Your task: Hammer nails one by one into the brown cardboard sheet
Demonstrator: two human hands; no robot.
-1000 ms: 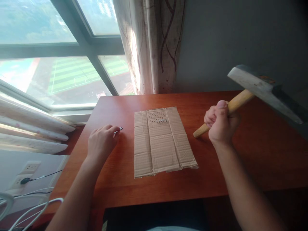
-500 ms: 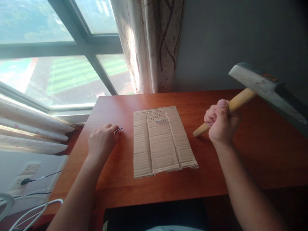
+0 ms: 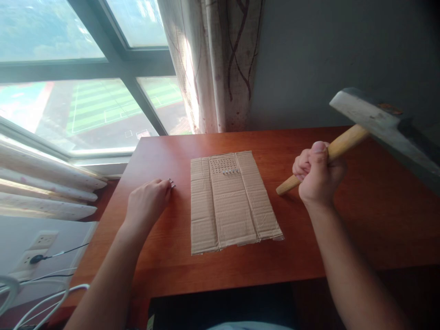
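Observation:
My right hand point(image 3: 318, 176) is wrapped round the wooden handle of a hammer point(image 3: 347, 136), raised to the right of the cardboard. Its grey metal head points up and away, and the handle's lower end is just over the table. My left hand point(image 3: 148, 204) is closed at the left, with several small metal nails point(image 3: 172, 183) poking out past the fingertips; the rest of them is hidden. Between my hands lies a creased sheet of cardboard point(image 3: 235, 204). Rows of small dark holes mark its far part, and a short row of shiny nails point(image 3: 230, 172) stands in it.
Everything rests on a reddish-brown wooden table point(image 3: 165, 270). Beyond it are a curtain point(image 3: 213, 68) and a grey wall point(image 3: 309, 68). A window is at the left, with white cables point(image 3: 44, 302) and a wall socket point(image 3: 36, 250) below.
My left hand has shifted slightly, and the nails in its fingers now fan out differently. The hammer has moved a little to the right.

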